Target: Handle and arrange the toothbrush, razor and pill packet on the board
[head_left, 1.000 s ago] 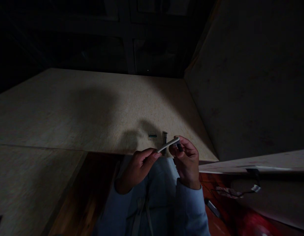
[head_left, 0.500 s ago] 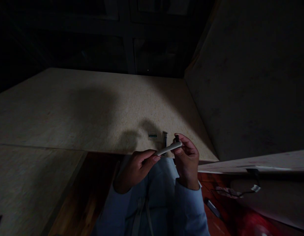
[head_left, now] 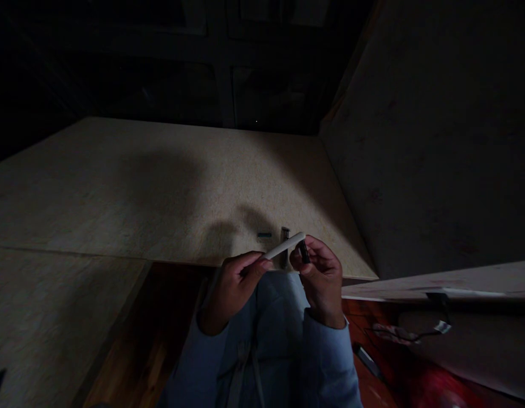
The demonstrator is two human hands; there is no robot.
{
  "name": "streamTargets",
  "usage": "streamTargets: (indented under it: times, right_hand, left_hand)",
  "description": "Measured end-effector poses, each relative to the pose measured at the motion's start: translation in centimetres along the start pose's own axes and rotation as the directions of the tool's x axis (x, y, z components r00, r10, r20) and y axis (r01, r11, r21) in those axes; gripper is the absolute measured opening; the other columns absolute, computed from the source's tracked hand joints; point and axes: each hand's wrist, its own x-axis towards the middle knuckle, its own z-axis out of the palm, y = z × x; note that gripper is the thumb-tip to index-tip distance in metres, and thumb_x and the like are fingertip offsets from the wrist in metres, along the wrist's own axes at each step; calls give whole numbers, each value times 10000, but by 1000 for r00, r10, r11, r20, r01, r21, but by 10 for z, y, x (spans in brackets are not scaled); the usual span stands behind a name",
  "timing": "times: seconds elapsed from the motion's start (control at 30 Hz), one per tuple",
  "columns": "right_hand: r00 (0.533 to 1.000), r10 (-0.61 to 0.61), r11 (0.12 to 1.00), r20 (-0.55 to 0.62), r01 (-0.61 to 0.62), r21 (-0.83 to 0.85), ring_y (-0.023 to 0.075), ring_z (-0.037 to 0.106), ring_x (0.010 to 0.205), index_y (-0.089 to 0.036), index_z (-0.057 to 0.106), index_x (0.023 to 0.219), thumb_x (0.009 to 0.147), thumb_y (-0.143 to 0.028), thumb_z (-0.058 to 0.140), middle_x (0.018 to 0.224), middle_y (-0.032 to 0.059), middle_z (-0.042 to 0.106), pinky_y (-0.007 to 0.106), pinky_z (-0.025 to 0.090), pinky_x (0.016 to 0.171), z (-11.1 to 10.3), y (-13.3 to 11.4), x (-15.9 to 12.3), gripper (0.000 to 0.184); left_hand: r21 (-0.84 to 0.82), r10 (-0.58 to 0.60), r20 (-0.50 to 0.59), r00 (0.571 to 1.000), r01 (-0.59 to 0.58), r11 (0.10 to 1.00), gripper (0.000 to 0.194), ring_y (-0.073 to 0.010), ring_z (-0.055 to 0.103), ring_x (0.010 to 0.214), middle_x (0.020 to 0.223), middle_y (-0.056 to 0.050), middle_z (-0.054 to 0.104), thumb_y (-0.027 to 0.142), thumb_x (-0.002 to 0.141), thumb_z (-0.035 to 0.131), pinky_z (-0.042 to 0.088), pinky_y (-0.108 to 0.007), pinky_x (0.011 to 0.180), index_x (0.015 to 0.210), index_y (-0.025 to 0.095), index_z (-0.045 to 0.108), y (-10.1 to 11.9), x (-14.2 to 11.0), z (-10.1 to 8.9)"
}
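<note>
My left hand [head_left: 239, 283] pinches one end of a slim pale stick [head_left: 283, 246] with a rounded tip, between thumb and fingers. The stick slants up to the right, and its far tip is right by the top of a small dark cylinder-like piece [head_left: 304, 253]. That dark piece is held in the fingers of my right hand [head_left: 324, 277]; whether it touches the stick I cannot tell. Behind the stick lies a dark-handled tool with a T-shaped head [head_left: 285, 232], like a razor, partly covered. Left of it is a small flat packet with a green strip [head_left: 264, 235].
The pale speckled tabletop [head_left: 181, 187] runs up to a dark window or cabinet front. A patterned panel [head_left: 436, 141] rises on the right. Below right, a black cable [head_left: 430, 333] and a grey oblong object [head_left: 367, 361] are above or on the reddish floor.
The pale stick's far tip has moved up and slightly left, away from my right thumb. More of the dark piece in my right hand now shows.
</note>
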Motion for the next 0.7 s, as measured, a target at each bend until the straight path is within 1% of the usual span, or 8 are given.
streamTargets:
  times: [0.17, 0.23, 0.33, 0.4, 0.53, 0.7]
  right_hand:
    - [1000, -7, 999, -6, 7, 40, 124, 523, 621, -253, 768, 1000, 595, -373, 915, 697, -24, 630, 270, 455, 607, 2, -1, 1, 447]
    - [1000, -4, 998, -21, 6, 59, 124, 532, 637, -258, 776, 993, 589, -337, 914, 713, -20, 643, 265, 462, 619, 3, -1, 2, 434]
    - [999, 1, 999, -41, 1, 49, 131, 552, 675, -269, 781, 990, 591, -292, 902, 755, -11, 660, 264, 480, 635, 3, 0, 3, 417]
    - [999, -1, 1000, -45, 2, 27, 138, 562, 699, -272, 780, 991, 595, -274, 892, 770, -8, 658, 261, 490, 637, 4, 2, 3, 411]
    - [999, 8, 999, -31, -7, 40, 118, 553, 679, -279, 778, 1015, 620, -251, 879, 763, -22, 641, 235, 487, 627, 3, 2, 1, 409]
    - [999, -9, 999, -47, 11, 33, 107, 524, 633, -261, 776, 995, 583, -287, 920, 757, -21, 643, 222, 460, 579, 1, 2, 2, 437]
  left_hand:
    - [16, -6, -53, 999, 6, 1000, 372, -111, 476, 610, 628, 23, 543, 470, 958, 550, 381, -208, 573, 791, 166, 684, 2, 0, 2]
    - [15, 5, -43, 999, -4, 1000, 371, -111, 471, 611, 629, 22, 537, 463, 960, 548, 380, -211, 576, 778, 166, 675, 3, 0, 2]
    - [0, 23, -18, 1000, -23, 1000, 387, -122, 500, 634, 658, 4, 576, 474, 965, 531, 407, -219, 602, 782, 167, 681, 6, -1, 3]
    - [-12, 33, 7, 999, -33, 999, 421, -131, 517, 641, 660, -7, 593, 500, 965, 513, 418, -225, 606, 769, 167, 681, 8, -2, 4]
    - [-27, 42, 110, 993, -39, 999, 451, -136, 533, 640, 649, -14, 599, 525, 963, 503, 422, -228, 609, 763, 166, 688, 11, -1, 5]
    - [-26, 26, 179, 984, -22, 999, 452, -131, 530, 642, 656, -10, 605, 530, 963, 506, 412, -221, 603, 789, 161, 701, 9, -2, 0]
